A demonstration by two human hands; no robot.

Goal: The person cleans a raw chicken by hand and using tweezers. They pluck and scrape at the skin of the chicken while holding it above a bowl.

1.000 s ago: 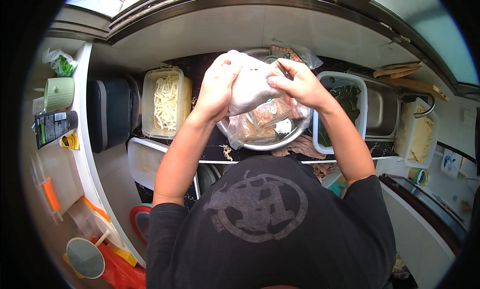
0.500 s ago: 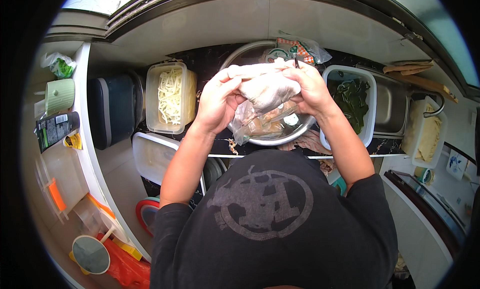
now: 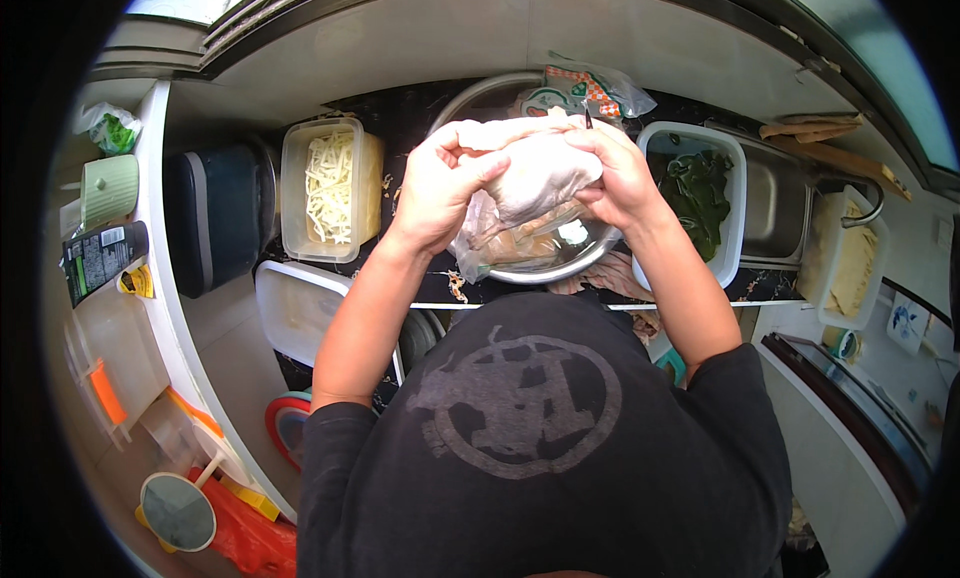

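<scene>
Both my hands hold up a pale piece of raw meat (image 3: pixel 545 178) with whitish-pink skin; it looks like poultry. My left hand (image 3: pixel 440 188) grips its left end, thumb on top. Closed on the right end is my right hand (image 3: pixel 620 173), where a thin dark tip (image 3: pixel 588 116), of a kind I cannot make out, sticks up by the fingers. Beneath the meat stands a round steel basin (image 3: pixel 570 275), partly hidden by my hands. A clear plastic bag (image 3: pixel 470 263) with brownish pieces in it lies in the basin.
Left of the basin is a plastic tub of pale shreds (image 3: pixel 330 188); to the right, a white tub of dark green leaves (image 3: pixel 695 203) beside a steel sink (image 3: pixel 775 213). A printed plastic bag (image 3: pixel 605 88) lies behind the basin. Pinkish meat (image 3: pixel 610 278) rests at the counter's front edge.
The left thumb has moved further over the meat, and the left fingers have curled in more. Both hands still hold it above the basin. The whole view has shifted slightly.
</scene>
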